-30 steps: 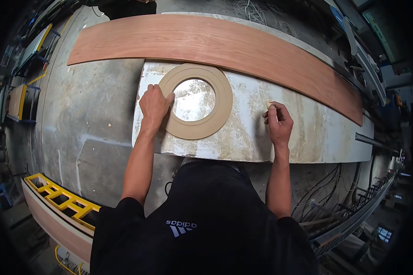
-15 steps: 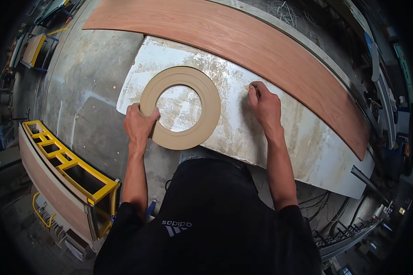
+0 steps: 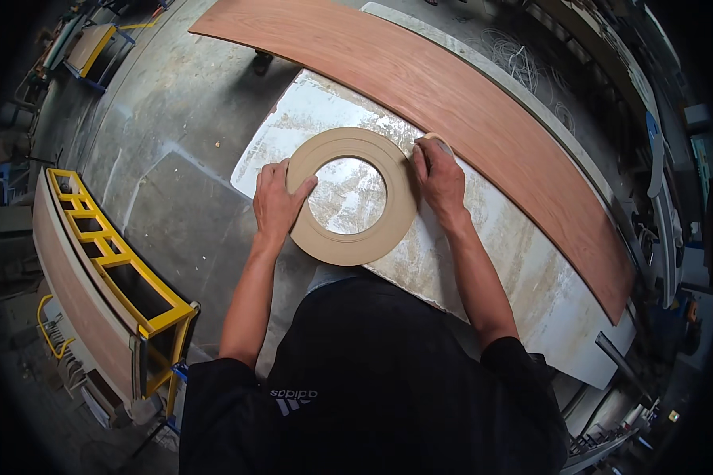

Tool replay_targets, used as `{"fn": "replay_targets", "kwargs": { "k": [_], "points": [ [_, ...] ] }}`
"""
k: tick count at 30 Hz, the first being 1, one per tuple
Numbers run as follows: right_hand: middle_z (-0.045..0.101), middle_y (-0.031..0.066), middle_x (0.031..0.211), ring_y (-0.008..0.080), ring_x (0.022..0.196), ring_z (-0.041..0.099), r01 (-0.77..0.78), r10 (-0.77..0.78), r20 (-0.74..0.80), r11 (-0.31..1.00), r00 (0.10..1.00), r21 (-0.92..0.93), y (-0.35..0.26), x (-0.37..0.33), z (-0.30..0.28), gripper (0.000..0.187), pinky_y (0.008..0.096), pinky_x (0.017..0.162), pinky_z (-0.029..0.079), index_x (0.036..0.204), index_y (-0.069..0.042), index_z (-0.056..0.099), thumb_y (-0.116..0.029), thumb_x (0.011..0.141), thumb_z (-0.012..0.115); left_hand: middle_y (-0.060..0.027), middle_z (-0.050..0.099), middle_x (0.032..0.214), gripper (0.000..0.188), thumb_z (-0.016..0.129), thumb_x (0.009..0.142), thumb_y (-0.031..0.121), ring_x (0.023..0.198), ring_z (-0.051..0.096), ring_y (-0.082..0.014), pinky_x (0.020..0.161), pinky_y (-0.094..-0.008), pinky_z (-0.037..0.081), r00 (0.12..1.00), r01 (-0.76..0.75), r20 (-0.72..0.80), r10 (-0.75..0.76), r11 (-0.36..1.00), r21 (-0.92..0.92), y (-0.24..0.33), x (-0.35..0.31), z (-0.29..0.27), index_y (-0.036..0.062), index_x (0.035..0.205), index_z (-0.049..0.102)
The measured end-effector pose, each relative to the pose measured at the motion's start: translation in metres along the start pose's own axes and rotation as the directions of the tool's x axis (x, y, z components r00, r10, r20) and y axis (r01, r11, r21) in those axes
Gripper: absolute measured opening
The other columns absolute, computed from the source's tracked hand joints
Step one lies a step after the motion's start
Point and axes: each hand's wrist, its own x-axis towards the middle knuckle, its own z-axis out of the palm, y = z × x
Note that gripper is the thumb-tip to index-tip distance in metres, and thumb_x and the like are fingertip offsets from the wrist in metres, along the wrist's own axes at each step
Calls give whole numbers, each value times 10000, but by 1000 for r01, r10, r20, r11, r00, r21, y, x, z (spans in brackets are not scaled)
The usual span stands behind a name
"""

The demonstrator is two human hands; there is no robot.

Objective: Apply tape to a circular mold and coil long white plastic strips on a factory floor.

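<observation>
A wide, flat tan ring that looks like a coiled roll of banding strip (image 3: 398,178) lies over a white, stained board (image 3: 515,253). Around its left side is my left hand (image 3: 276,198), fingers on the outer edge and thumb over the rim of the centre hole. Just right of the ring, my right hand (image 3: 440,178) is closed, its fingers curled and pressed together. A small pale tan thing with a rounded edge (image 3: 439,141) shows past those fingers; the hand hides most of it. I cannot tell its kind.
A long reddish wood panel (image 3: 451,119) lies along the far side of the white board. At left stands a yellow metal frame (image 3: 139,289) beside stacked panels (image 3: 79,293). Tangled pale strapping (image 3: 517,59) lies on the floor at the far right.
My right hand has come left, close to the ring, and the pale thing at its fingers shows more. The whole scene has shifted in view; my left hand stays on the ring.
</observation>
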Motion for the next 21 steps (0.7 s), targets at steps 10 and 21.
{"fn": "replay_targets", "kwargs": {
  "k": [10, 21],
  "points": [
    [745, 160, 992, 371, 919, 668, 15, -3, 99, 994, 995, -113, -39, 22, 51, 314, 471, 819, 550, 1248, -86, 713, -261, 988, 743, -171, 585, 1154, 777, 932, 768, 402, 1104, 604, -368, 898, -476, 560, 990, 134, 48, -135, 990, 35, 15, -9, -9, -22, 1339, 620],
    [704, 193, 1180, 390, 1120, 647, 192, -150, 288, 973, 946, -125, -42, 33, 43, 571, 469, 949, 556, 1362, -47, 639, -219, 875, 882, -187, 587, 1187, 790, 926, 801, 353, 1094, 626, -370, 946, -448, 542, 943, 327, 17, -331, 918, -223, 9, -42, -12, -56, 1393, 600]
  ]
}}
